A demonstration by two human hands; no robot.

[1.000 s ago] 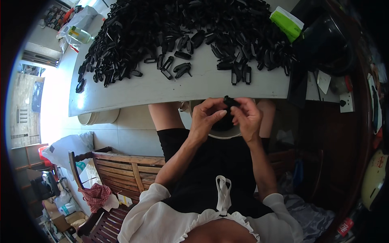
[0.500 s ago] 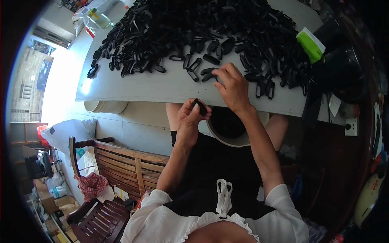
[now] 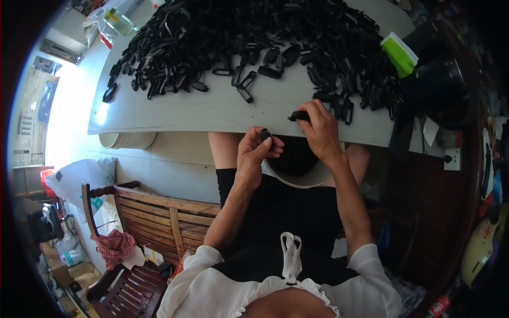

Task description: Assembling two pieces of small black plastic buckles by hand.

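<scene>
Just in front of the table's near edge, my left hand is closed round a small black plastic piece, thumb pressed on it. To the right, my right hand pinches another black plastic piece between thumb and fingers, over the near edge of the table. A large heap of similar black plastic pieces, some of them open oblong frames, covers the far part of the grey table. A few loose frames lie apart at the heap's near side.
Between my legs below the table edge stands a pale-rimmed bucket, dark inside. Black containers and a green-and-white packet are at the right. A bottle stands far left; a wooden bench is lower left.
My right hand has picked up a black piece from the table and drawn it nearer and to the right. My left hand still holds its piece. The view has shifted slightly.
</scene>
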